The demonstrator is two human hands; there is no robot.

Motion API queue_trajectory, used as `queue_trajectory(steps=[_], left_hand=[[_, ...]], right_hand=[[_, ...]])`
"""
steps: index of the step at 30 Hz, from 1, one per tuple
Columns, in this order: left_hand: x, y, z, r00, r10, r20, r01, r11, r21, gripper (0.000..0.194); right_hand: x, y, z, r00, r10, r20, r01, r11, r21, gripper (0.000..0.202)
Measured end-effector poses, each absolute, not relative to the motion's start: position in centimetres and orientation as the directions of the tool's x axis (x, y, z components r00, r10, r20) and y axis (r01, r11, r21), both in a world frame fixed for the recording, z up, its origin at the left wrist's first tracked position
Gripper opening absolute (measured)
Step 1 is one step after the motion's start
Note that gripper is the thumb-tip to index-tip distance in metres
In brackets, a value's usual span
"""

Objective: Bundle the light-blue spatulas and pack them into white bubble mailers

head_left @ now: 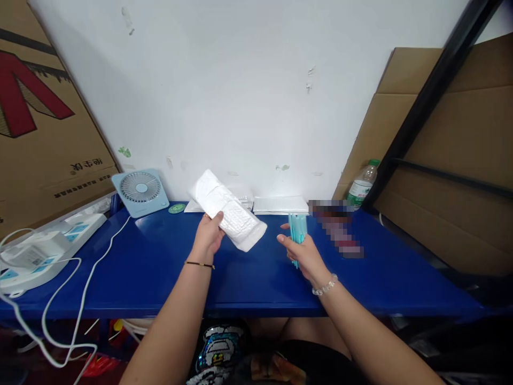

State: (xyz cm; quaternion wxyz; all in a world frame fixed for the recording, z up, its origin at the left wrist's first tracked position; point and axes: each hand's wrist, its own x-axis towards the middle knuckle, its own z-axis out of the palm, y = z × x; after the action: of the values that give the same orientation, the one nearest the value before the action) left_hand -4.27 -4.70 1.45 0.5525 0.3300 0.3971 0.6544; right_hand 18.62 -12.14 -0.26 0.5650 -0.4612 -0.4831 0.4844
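A white padded bubble envelope (230,211) is tilted above the table, and my left hand (208,234) is shut on its lower left edge, thumb on top. To the right, my right hand (308,258) grips a bundle of slim light-blue pieces (297,227), standing roughly upright in the fingers; their exact kind is unclear. The two held things are apart. Behind them, a flat white stack (280,205) lies against the wall. More white packaging (193,207) lies partly hidden behind the envelope.
On the blue table (256,283), a small fan (141,187) and a green round disc (177,208) stand back left. A power strip (76,235) with loose white cables (86,278) occupies the left edge. A water bottle (361,186) stands back right, beside a black frame bar (420,112).
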Motion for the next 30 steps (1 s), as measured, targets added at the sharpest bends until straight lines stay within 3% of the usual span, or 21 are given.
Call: queue_trajectory(steps=[3, 6, 8, 10, 12, 13, 15, 16, 18, 21, 25, 27, 30], left_hand=[[-1.6, -6.1, 1.1, -0.198, 0.980, 0.002, -0.609, -0.124, 0.784, 0.027], [-0.9, -7.5, 0.7, -0.190, 0.982, 0.015, -0.543, -0.118, 0.832, 0.033], [-1.5, -8.4, 0.7, -0.291, 0.948, 0.126, -0.300, -0.216, 0.929, 0.047], [-2.5, -9.1, 0.9, -0.324, 0.871, 0.370, 0.140, -0.343, 0.929, 0.072], [-3.3, -9.4, 1.4, -0.045, 0.830, 0.555, 0.554, -0.442, 0.706, 0.104], [-3.5, -9.4, 1.6, 0.169, 0.818, 0.550, 0.668, -0.506, 0.546, 0.116], [-3.3, -9.0, 1.9, 0.502, 0.764, 0.405, 0.728, -0.626, 0.279, 0.129], [-3.0, -8.7, 2.0, 0.588, 0.740, 0.326, 0.723, -0.662, 0.199, 0.130], [-2.2, -7.9, 1.8, 0.640, 0.727, 0.249, 0.724, -0.679, 0.125, 0.126], [-1.2, -6.9, 1.5, 0.613, 0.745, 0.263, 0.745, -0.656, 0.124, 0.097], [-0.6, -6.5, 1.7, 0.544, 0.776, 0.319, 0.759, -0.617, 0.206, 0.051], [-0.3, -6.6, 2.3, 0.515, 0.793, 0.326, 0.754, -0.600, 0.268, 0.044], [0.2, -6.7, 3.1, 0.462, 0.817, 0.346, 0.722, -0.572, 0.389, 0.050]], right_hand=[[17.4, -11.8, -0.5, 0.121, 0.989, 0.087, -0.078, 0.097, -0.992, 0.048], [16.9, -11.1, -0.8, 0.176, 0.980, 0.089, -0.035, 0.096, -0.995, 0.032], [17.3, -10.8, -0.7, 0.166, 0.984, 0.057, -0.036, 0.064, -0.997, 0.026], [18.2, -10.5, -0.4, 0.094, 0.996, -0.001, -0.061, 0.005, -0.998, 0.030], [19.4, -10.3, -0.1, -0.023, 0.997, -0.069, -0.068, -0.071, -0.995, 0.037], [20.0, -10.1, 0.0, -0.078, 0.992, -0.097, -0.060, -0.102, -0.993, 0.040], [21.0, -9.8, 0.1, -0.163, 0.977, -0.134, -0.037, -0.142, -0.989, 0.042], [21.3, -9.7, 0.1, -0.190, 0.972, -0.140, -0.031, -0.148, -0.988, 0.042], [21.9, -9.5, 0.1, -0.215, 0.966, -0.147, -0.025, -0.156, -0.988, 0.041], [22.6, -9.4, 0.6, -0.143, 0.981, -0.130, -0.001, -0.131, -0.991, 0.037], [23.6, -9.1, 3.0, 0.105, 0.983, 0.153, -0.156, 0.168, -0.973, 0.025], [23.6, -8.9, 4.5, 0.187, 0.933, 0.308, -0.275, 0.350, -0.895, 0.028], [22.6, -8.7, 5.9, 0.219, 0.881, 0.419, -0.314, 0.470, -0.825, 0.031]])
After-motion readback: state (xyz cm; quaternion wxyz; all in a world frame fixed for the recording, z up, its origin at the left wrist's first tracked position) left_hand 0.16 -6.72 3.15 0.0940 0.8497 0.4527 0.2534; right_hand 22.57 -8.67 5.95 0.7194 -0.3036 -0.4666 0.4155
